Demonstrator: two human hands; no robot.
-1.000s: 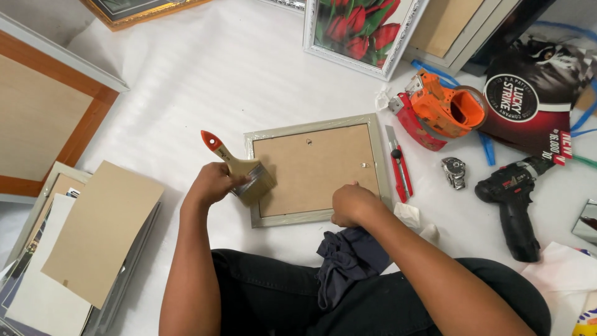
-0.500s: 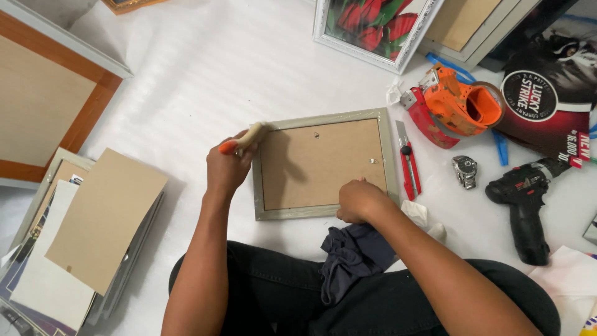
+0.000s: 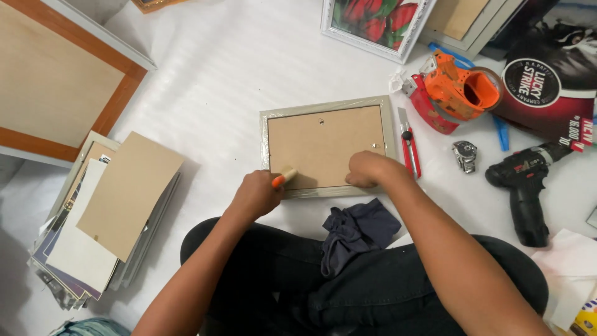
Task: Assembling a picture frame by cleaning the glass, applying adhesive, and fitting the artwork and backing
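Currently, the picture frame (image 3: 328,146) lies face down on the white floor covering (image 3: 224,68), directly in front of the seated person's knees, brown backing board up. The left hand (image 3: 256,194) is closed around a small brush with an orange handle (image 3: 281,179); its tip sits at the near left corner of the backing board, touching or just above it (cannot tell which). The right hand (image 3: 368,169) is pressed knuckles-up on the near right part of the board, fingers curled under; whether it holds anything cannot be told.

Progress, as a judgement: the backing board is already seated inside the frame, flush with the rim, and a small hanger fitting shows near its far edge. The work with the brush looks to be mid-way. Only the near left corner is being treated; no visible mark distinguishes finished areas from untouched ones, so what remains cannot be fixed more exactly.

Appearance of the frame: pale grey-green moulding, rectangular, long side across the view, rim slightly glossy as if wrapped in film. Board is plain, matte, unmarked.

Nearby: a red utility knife (image 3: 408,149) just beside the right edge, an orange tape dispenser (image 3: 457,87) beyond it, a black cordless drill (image 3: 525,193) well apart to the right, a dark cloth (image 3: 354,233) on the lap, and 1 stack of boards (image 3: 112,211) at left.
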